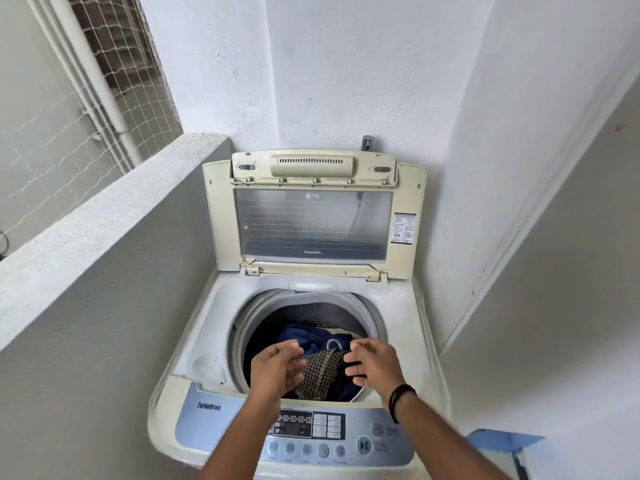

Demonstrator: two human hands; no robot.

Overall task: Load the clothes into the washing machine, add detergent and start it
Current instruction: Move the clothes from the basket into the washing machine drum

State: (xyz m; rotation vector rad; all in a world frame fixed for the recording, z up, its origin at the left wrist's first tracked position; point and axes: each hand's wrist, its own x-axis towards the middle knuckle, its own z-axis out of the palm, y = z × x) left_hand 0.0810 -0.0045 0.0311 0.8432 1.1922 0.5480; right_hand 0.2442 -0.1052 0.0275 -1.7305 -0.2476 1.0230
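Note:
A cream top-loading washing machine stands in a corner with its lid raised upright. Its drum holds dark blue clothes and a brown checked cloth lying on top near the front. My left hand and my right hand hover over the drum's front edge, one on each side of the checked cloth, with fingers curled and apart. Neither hand clearly grips the cloth. The blue control panel with its start/pause button lies under my forearms. No detergent is in view.
A low grey parapet wall runs along the left, with netting above it. White walls close in behind and to the right. A tap sits above the lid. A blue and white object shows at the bottom right.

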